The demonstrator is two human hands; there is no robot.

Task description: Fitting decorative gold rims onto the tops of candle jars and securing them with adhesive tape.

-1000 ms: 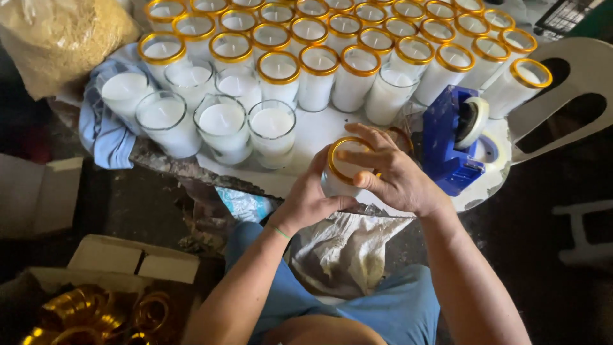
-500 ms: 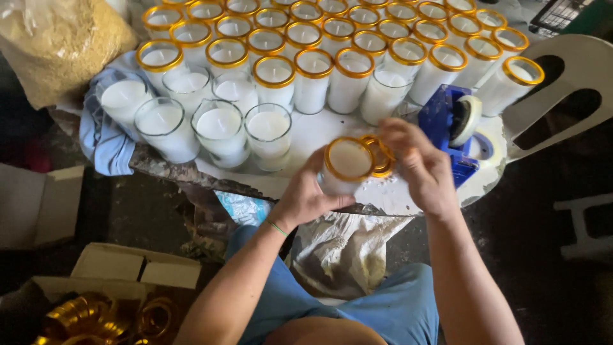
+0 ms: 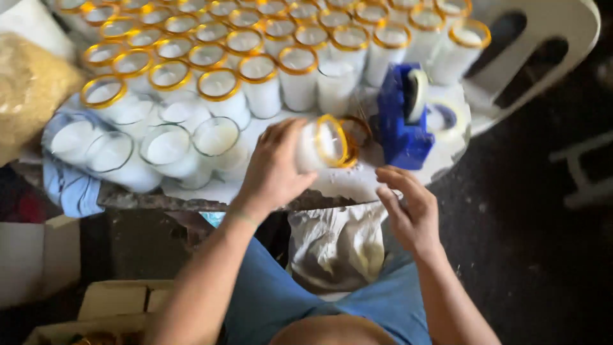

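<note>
My left hand (image 3: pixel 274 167) grips a glass candle jar (image 3: pixel 322 144) filled with white wax, its rim wrapped in gold tape, tilted on its side above the table's near edge. My right hand (image 3: pixel 412 211) hangs just right of it, below the table edge, fingers loosely apart and holding nothing. Several more wax-filled jars with gold rims (image 3: pixel 258 86) stand in rows behind. A few plain jars without gold rims (image 3: pixel 167 148) sit at the front left.
A blue tape dispenser (image 3: pixel 402 118) stands on the white table (image 3: pixel 357 182) right of the held jar. A blue cloth (image 3: pixel 67 185) hangs at the left edge, a crumpled plastic bag (image 3: pixel 332 246) below. Cardboard boxes (image 3: pixel 121 300) lie on the floor at left.
My right hand has let go of the jar's rim and dropped down to the right. My left hand has tipped the jar onto its side.
</note>
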